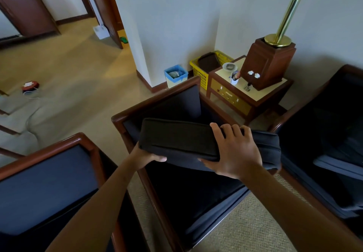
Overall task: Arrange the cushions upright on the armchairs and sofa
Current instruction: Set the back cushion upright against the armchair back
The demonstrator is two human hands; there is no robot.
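Observation:
A dark cushion [176,136] is held edge-up above the seat of the middle armchair [125,121], which has a dark wood frame and navy upholstery. My left hand [146,156] grips the cushion's lower left corner from beneath. My right hand [235,153] clasps its right part, fingers over the top edge. A second navy cushion [269,149] lies behind my right hand over the chair's right arm. Another armchair [49,183] stands at the lower left. A third armchair [324,126] on the right has a cushion [337,168] lying flat on its seat.
A wooden side table [249,92] with a brass lamp [279,35], a cup and a dish stands behind the chairs. A yellow basket [198,70] and a blue-lined bin [174,75] sit by the wall corner. A red round object [30,86] with a cord lies on the carpet at left.

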